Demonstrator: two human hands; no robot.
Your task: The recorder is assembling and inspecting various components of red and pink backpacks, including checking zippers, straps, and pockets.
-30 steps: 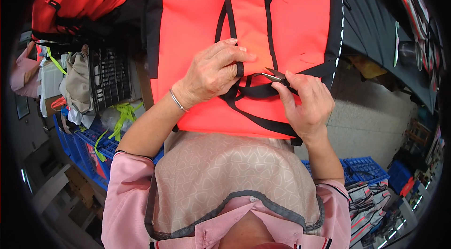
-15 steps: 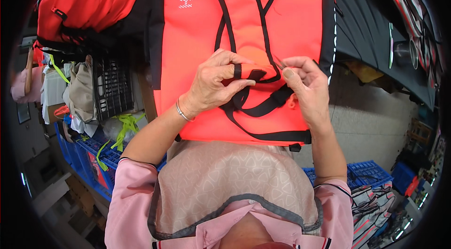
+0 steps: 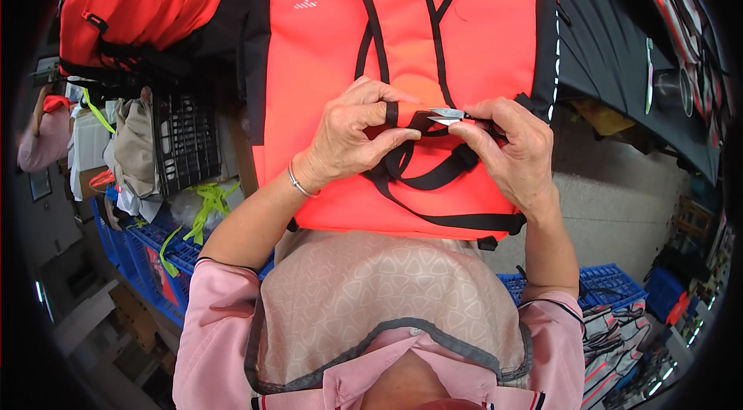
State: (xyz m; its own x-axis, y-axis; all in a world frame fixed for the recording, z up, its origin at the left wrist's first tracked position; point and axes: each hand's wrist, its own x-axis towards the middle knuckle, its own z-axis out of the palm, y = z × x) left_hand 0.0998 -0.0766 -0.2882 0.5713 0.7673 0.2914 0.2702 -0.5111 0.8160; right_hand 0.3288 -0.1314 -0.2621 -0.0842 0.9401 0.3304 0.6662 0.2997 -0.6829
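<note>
A bright coral backpack (image 3: 325, 62) with black side panels lies in front of me, its shoulder strap (image 3: 410, 31) edged in black binding. My left hand (image 3: 344, 135) pinches the folded lower end of that strap between thumb and fingers. In my right hand (image 3: 515, 147) is a pair of thread snips (image 3: 446, 116), its pointed silver blades aimed left at the strap end. The blades are slightly parted, and they overlap the black webbing there; whether they touch it I cannot tell. A black webbing strap with a buckle (image 3: 465, 156) loops below both hands.
More coral bags (image 3: 147, 0) are piled at the upper left. A black crate (image 3: 186, 135) and blue crates (image 3: 166, 251) stand on the left. At the right, a dark-covered surface (image 3: 596, 46) holds a toothbrush (image 3: 649, 73) and a clear cup (image 3: 672, 91). Another person's arm (image 3: 37, 120) shows far left.
The snips' blades have swung into view at the strap end, and my right hand has turned and shifted slightly right and down. My left hand keeps its pinch.
</note>
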